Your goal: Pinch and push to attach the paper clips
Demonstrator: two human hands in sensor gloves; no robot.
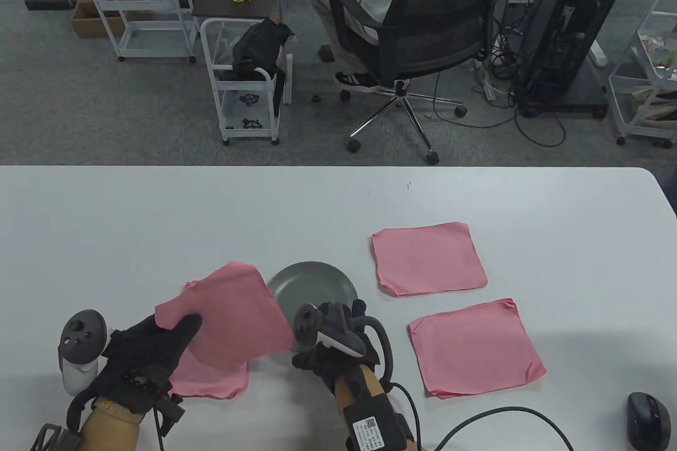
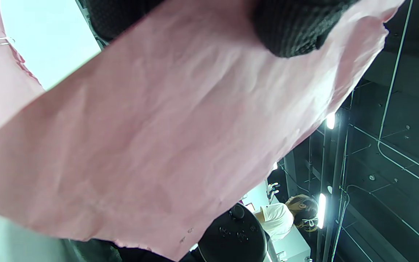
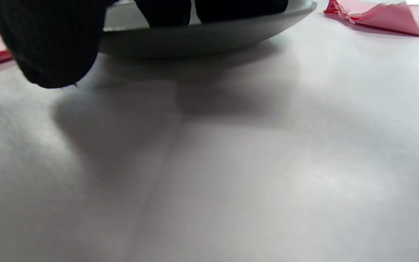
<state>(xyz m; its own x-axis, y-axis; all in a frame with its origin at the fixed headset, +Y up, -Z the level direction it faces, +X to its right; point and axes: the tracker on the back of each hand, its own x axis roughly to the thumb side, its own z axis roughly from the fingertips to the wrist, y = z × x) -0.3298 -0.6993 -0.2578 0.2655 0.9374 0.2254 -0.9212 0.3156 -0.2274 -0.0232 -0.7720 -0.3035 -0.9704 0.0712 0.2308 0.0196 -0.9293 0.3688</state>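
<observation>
The left hand (image 1: pixel 153 353) pinches a stack of pink paper (image 1: pixel 232 313) at its near corner and lifts it clear of another pink stack (image 1: pixel 211 379) lying below — raised, I judge, so an edge is free to take a clip. That lower stack already carries a paper clip (image 2: pixel 3 40). The right hand (image 1: pixel 338 337) reaches over the near rim of the grey dish (image 1: pixel 317 284), probably for a clip; whether its fingers grasp anything I cannot tell — the dish's contents are hidden. Two more stacks (image 1: pixel 428 260) lie well right.
</observation>
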